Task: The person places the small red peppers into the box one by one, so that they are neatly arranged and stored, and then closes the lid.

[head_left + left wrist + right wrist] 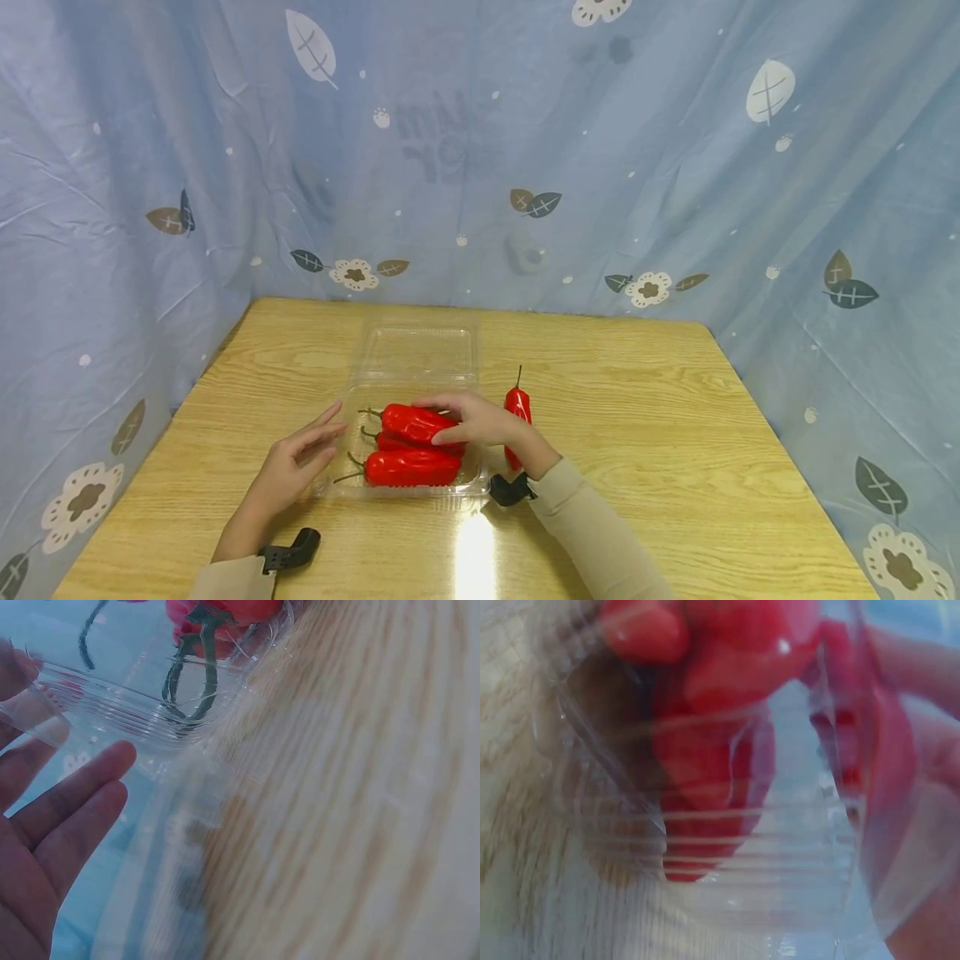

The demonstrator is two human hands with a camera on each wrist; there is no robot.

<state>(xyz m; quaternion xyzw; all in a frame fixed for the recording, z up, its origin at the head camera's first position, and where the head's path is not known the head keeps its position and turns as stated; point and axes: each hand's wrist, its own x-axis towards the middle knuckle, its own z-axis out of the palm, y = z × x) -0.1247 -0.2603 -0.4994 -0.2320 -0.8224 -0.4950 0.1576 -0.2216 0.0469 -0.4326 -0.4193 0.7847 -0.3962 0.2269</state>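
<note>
In the head view a clear plastic clamshell box (pixel 477 482) holds several red peppers with green stems. My right hand (pixel 480 419) reaches in from the right, thumb and fingers around the blunt end of the rear pepper (pixel 408 422). A second pepper (pixel 387 442) lies partly hidden under it, and a third pepper (pixel 412 468) lies along the front. Through the box's wall, the right wrist view shows blurred red peppers (pixel 712 765). Beside the box's left edge is my left hand (pixel 288 471), fingers loosely extended and holding nothing. Green stems (pixel 206 667) show through the plastic in the left wrist view.
The box's clear lid (pixel 420 350) is folded back onto the wooden table (pixel 637 433). Another red pepper (pixel 517 404) lies right of the box, partly covered by my right forearm. A blue patterned curtain (pixel 465 167) surrounds the table's back and sides.
</note>
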